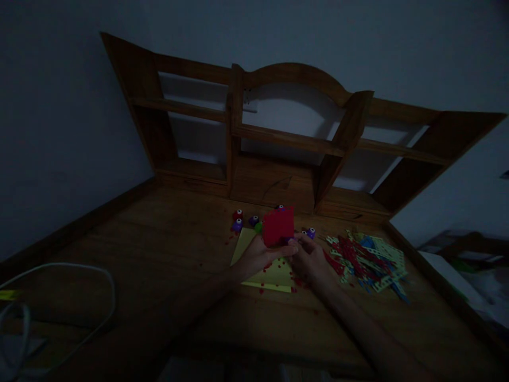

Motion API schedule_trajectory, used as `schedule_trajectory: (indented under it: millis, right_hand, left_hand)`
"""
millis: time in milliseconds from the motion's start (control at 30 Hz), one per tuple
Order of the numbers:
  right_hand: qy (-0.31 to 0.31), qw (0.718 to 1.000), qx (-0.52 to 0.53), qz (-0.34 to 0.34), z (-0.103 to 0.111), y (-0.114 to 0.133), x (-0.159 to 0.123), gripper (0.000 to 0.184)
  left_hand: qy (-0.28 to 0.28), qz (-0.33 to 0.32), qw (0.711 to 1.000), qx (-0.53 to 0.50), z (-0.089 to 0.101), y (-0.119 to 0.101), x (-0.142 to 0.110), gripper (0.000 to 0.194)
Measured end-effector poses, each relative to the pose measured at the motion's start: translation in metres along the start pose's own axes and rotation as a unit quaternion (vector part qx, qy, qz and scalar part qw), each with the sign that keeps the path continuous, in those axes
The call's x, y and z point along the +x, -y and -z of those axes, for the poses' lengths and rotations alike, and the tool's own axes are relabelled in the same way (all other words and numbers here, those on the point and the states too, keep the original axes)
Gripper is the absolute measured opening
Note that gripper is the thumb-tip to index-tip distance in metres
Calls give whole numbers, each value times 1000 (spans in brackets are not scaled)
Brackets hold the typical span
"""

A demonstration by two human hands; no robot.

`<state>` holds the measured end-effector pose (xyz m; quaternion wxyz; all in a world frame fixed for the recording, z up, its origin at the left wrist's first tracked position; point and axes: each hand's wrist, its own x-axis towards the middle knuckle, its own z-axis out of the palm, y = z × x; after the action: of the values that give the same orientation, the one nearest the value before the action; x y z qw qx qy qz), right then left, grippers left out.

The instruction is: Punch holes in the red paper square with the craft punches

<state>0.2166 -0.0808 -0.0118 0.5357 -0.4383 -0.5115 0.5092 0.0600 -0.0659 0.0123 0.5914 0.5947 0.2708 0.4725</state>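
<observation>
My left hand (258, 254) is closed on a flat red panel (278, 227), held upright above the desk. A small dark purple piece (288, 241) sits at the panel's lower right corner, by my left thumb. My right hand (310, 258) is closed with its fingertips pinched at that corner, against the purple piece; dim light hides the exact grip. Below both hands lies a yellow sheet (274, 278) with small red bits scattered on and around it. Purple, red and green pieces with eye-like discs, such as the purple one (237, 225), stand behind it.
To the right lies a pile of red, pale and blue plastic strips (363, 260). A wooden shelf unit (286, 140) rises along the back of the desk (167, 239). A white cable (111, 286) loops at the left front. The room is dark.
</observation>
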Motion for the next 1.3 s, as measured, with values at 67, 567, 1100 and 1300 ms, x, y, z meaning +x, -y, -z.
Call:
schedule_trajectory:
  millis: [67,567,1100,1300]
  right_hand:
    - [1,999,32,-12,0,0,2,27]
    - [29,998,43,-35,7,2,1,29]
    - [-26,974,199,-107,19,6,12,25]
    - [1,982,172,-80,19,6,9,22]
  left_hand:
    - [8,-4,1000,-4,3,-1,0,40]
    - [-117,50,992,5,29,7,9,41]
    - [-70,36,996,-36,30,5,17,39]
    - [-105,36,994,19,25,-5,12,26]
